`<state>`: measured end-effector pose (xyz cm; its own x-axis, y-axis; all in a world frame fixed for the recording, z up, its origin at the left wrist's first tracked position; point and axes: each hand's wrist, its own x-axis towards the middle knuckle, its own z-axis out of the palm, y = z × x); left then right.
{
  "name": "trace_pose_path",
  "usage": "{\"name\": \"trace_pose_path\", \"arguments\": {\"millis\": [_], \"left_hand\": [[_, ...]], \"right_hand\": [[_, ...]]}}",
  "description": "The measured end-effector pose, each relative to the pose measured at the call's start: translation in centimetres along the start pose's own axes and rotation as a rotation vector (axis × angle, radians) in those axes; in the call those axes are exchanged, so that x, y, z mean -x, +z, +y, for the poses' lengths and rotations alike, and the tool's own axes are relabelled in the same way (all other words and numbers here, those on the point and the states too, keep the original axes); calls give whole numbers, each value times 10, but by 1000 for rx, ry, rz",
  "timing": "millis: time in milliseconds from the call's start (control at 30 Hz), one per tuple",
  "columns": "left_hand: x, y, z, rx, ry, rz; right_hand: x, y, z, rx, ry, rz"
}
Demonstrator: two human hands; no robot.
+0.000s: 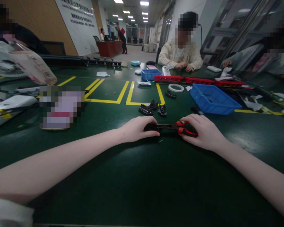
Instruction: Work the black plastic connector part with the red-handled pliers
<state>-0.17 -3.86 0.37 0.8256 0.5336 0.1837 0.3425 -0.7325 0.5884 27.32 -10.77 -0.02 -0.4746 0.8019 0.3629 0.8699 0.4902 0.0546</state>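
Note:
My right hand (203, 130) is wrapped round the red and black handles of a pair of pliers (180, 126). The jaws of the pliers point left, toward my left hand (142, 129). Between the thumb and fingers of that hand is a small black part (150, 127), and the jaw tips meet its right side; whether they grip it I cannot tell. Just beyond my left hand lie several black pieces (146, 108) in a loose cluster. A thin light sliver (160, 141) rests on the green table (142, 186) below the pliers.
A blue bin (214, 99) stands beyond my right hand, with a roll of white tape (176, 88) to its left. Red strips (186, 79) cross the table farther back, near a smaller blue bin (150, 74). A phone-like object (63, 110) and a tilted bottle (34, 64) are at left.

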Motion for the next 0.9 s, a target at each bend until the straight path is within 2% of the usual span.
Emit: {"name": "trace_pose_path", "arguments": {"millis": [300, 500, 900], "left_hand": [[1, 0, 1, 46, 31, -5], [2, -2, 5, 103, 40, 36], [2, 1, 3, 147, 37, 29]], "right_hand": [[-4, 1, -14, 34, 53, 14], [-6, 2, -20, -34, 113, -6], [-12, 1, -26, 87, 39, -35]]}}
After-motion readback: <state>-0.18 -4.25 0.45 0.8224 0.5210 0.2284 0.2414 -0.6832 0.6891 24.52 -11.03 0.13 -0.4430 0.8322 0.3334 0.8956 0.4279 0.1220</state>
